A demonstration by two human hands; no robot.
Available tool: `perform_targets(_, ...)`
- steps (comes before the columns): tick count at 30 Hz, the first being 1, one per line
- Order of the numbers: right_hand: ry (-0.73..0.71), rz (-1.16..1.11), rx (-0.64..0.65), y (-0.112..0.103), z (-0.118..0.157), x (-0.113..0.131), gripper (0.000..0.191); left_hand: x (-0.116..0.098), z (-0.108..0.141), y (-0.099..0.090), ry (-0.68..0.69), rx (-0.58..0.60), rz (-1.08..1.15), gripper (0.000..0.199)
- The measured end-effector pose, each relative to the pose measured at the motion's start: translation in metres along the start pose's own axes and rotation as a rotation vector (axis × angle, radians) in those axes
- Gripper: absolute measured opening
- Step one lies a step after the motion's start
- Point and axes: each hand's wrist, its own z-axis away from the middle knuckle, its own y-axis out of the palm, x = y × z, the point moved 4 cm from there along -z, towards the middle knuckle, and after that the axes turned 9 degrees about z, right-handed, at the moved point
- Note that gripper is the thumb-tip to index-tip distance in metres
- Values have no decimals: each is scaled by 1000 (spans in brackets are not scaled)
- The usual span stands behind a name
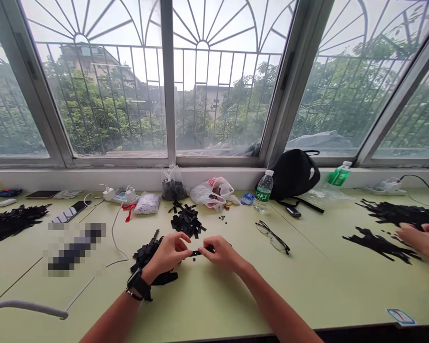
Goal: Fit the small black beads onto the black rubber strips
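Between my hands stretches a short black strip [196,253], with a small light spot on it. My left hand [169,252], with a black watch on its wrist, pinches the strip's left end. At the other end, the thumb and fingers of my right hand [219,253] are closed on it. Just below the strip lies a tiny dark round piece [194,259]. A heap of black strips [143,257] is partly hidden behind my left hand and wrist. Farther back sits a second pile of black strips [188,220], with several small dark pieces [222,218] to its right.
Eyeglasses [273,237] lie right of my hands. Behind stand a water bottle [263,190], a black bag [291,174] and plastic bags [212,193]. A white cable [116,238] crosses the left side. Another person's hands [420,238] work beside black strips [379,243] at right.
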Motion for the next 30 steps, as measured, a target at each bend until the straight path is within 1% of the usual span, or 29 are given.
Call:
perform_targets(3,-1,54,-6,3,1,-1,37,-3,1,1,-5,1,-68,26)
perform_targets(8,-30,89,-21,4,3,5,35,-5,2,4,-18,11,-136,21)
perform_targets(13,-35,143,-36,3,4,9,34,0,3,5,15,2,-186,17)
perform_targets(21,-20,200,-37,3,5,9,34,7,2,6,33,-14,-246,19)
perform_targets(26,-20,210,-31,5,5,8,33,4,3,8,40,-2,-264,19)
perform_targets(30,8,238,-68,4,4,3,30,-6,7,10,62,65,-314,22)
